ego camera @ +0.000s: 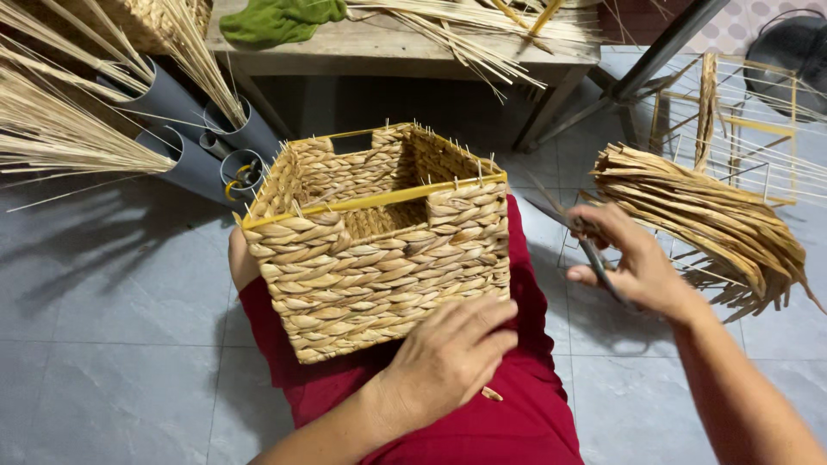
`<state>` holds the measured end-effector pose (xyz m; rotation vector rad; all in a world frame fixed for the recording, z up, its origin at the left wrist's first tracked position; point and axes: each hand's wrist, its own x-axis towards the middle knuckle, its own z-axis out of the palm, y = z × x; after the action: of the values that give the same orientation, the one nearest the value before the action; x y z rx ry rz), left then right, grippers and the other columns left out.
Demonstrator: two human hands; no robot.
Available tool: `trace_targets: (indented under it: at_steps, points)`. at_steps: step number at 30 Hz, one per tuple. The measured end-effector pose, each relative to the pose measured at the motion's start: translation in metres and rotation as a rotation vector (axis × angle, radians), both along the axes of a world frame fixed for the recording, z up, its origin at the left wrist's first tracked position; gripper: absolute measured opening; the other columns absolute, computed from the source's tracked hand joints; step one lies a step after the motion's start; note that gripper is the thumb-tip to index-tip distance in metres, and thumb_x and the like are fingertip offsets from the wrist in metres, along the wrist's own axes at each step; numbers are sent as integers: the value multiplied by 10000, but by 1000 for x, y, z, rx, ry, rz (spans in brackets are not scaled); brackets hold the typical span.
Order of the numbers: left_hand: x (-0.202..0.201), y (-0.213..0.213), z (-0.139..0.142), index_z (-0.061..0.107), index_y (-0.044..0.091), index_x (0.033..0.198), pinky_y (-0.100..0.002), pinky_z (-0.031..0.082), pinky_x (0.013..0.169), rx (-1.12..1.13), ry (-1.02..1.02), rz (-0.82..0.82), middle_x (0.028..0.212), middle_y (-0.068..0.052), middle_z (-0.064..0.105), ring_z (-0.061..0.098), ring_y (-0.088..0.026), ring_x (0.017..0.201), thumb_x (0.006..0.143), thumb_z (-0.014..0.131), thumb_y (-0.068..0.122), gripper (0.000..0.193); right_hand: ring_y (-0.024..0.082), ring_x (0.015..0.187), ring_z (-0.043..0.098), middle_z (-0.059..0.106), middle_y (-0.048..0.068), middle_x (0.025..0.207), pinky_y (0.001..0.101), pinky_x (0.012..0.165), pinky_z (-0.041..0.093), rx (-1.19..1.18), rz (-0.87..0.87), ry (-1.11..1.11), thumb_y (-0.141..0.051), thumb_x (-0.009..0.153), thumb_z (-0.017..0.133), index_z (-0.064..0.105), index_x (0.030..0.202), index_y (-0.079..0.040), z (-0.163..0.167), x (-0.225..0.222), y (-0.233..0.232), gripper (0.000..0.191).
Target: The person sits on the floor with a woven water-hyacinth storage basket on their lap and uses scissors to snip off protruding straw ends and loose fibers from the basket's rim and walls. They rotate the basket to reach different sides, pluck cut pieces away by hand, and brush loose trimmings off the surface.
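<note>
Green cloth (280, 21) on wooden bench (379, 52), grey pipes (185, 129) holding reeds (60, 129), wire frame (758, 120)

Grey tiled floor (112, 379) carried a braided-fibre bundle (706, 215) (right side). Grey pipes (185, 142) also lay there.

Our left hand (452, 353) lies palm down, fingers together and stretched forward, forearm coming in from below. Our right hand (633, 263) is raised to the side, fingers curled closed, arm bare and extended.
</note>
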<state>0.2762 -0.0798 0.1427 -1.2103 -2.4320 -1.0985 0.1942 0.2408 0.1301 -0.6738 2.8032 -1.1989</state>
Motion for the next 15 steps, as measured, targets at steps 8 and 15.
trace_targets:
  at_steps: [8,15]
  points:
    - [-28,-4,-2,655,42,1361,-396,436,1045,-115,170,247,1510,-122,544,483,-277,1415,874,754,145,507,211,915,673,684,75,1095,372,790,571,213,144,-186,-453,650,855,613,1345,-100,79,-60,-40,816]
    - [-24,0,-20,666,55,1337,-352,443,1029,-102,192,238,1503,-90,569,498,-239,1410,913,745,145,441,291,1129,635,695,154,1133,365,741,596,278,311,-142,-491,643,877,643,1313,-71,89,-74,-52,825]
